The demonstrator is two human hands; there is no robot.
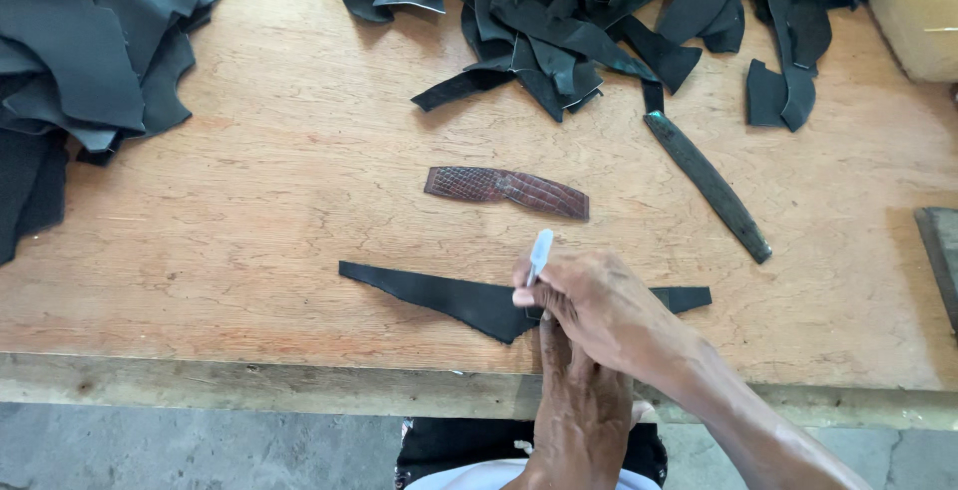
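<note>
Head view: black leather piece (449,297) lies under right hand (599,310), which grips a pen (539,255).

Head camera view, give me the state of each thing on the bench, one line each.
Black leather piece: flat, pinned under hands.
Pen: upright, in right hand.
Left hand: pressing on leather, mostly hidden under right.
Brown textured strip: flat, untouched.
Long dark strip: flat, untouched.
Black offcuts: heaped.

Soft, even daylight fills the picture. Shadows are small and faint. Everything looks sharp, with no glare.
</note>
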